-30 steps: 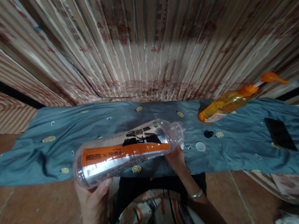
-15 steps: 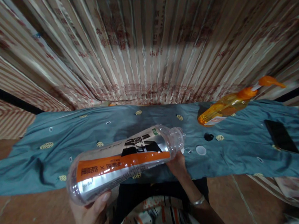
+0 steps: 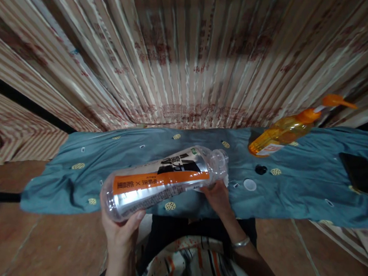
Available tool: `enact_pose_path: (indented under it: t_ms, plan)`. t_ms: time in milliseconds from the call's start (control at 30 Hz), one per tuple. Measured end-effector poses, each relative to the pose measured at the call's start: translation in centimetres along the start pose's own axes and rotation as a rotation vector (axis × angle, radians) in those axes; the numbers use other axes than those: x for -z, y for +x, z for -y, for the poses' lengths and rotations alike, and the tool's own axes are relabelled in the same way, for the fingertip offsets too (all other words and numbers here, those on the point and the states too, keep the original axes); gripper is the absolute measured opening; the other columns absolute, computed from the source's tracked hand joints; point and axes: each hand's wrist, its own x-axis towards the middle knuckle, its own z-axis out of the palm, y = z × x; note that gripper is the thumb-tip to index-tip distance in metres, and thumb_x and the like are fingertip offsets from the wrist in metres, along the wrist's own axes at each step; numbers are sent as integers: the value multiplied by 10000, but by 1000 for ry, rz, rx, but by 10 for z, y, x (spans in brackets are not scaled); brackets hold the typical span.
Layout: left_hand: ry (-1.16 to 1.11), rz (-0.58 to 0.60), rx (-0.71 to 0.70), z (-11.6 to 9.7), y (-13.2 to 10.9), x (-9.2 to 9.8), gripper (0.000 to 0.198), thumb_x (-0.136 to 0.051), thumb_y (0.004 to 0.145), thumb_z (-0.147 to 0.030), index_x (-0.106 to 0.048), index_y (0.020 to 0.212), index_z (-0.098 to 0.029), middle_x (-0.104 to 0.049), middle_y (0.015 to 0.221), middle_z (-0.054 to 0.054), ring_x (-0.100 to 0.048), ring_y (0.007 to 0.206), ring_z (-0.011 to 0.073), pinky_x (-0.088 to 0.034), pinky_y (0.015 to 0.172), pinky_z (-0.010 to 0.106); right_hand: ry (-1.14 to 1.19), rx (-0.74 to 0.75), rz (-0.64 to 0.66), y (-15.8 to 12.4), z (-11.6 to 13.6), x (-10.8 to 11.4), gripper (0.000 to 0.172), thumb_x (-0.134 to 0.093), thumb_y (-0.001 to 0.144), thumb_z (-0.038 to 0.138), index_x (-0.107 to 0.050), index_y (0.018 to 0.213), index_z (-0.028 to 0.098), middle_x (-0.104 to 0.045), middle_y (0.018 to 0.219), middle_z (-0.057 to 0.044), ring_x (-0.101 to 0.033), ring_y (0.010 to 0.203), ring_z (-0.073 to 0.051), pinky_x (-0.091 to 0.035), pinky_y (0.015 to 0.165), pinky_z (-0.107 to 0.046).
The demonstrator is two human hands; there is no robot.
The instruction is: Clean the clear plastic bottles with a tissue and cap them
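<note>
Clear, orange-labelled plastic bottle: left hand clasped base, right hand at neck, grip hidden. Steadying, apparently; next move needed firmness.

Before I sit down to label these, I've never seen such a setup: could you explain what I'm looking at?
There is no robot: these are a person's bare hands, seen by a camera worn on the head, looking forward and down. The left hand holds the base of a clear plastic drink bottle. The right hand is at its neck, fingers partly hidden, something white beside it. On the blue-green pineapple-print cloth are an orange pump bottle, a small black object, a whitish disc and a dark, phone-like slab. Behind hangs a striped curtain.
</note>
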Motion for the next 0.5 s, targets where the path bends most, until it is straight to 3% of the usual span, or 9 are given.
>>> enact_pose_path:
  t_ms: [100, 267, 500]
  plan:
    - [-155, -46, 83, -5, -1, -7, 869, -1132, 477, -510, -824, 1257, -286, -819, 1238, 115, -785, 1115, 369, -643, 1029, 513, -10, 5, -4, 0, -6, -3, 566, -787, 840, 665, -673, 1184, 230, -819, 1211, -217, -795, 1196, -441, -655, 1053, -639]
    - [-229, -66, 56, -11, -3, -17, 662, -1133, 466, -476, -842, 1019, -258, -815, 928, 34, -767, 871, 258, -645, 814, 353, -34, -9, 39, 4, -12, 0, 751, -826, 806, 765, -662, 1273, 201, -813, 1293, -249, -777, 1270, -453, -629, 1102, -644]
    - [-232, -99, 35, -12, -8, -19, 522, -1130, 476, -486, -832, 862, -299, -818, 877, 13, -757, 806, 245, -664, 754, 339, -43, 40, 78, 8, -10, 5, 818, -807, 824, 770, -648, 1357, 171, -788, 1389, -275, -752, 1348, -452, -604, 1151, -633]
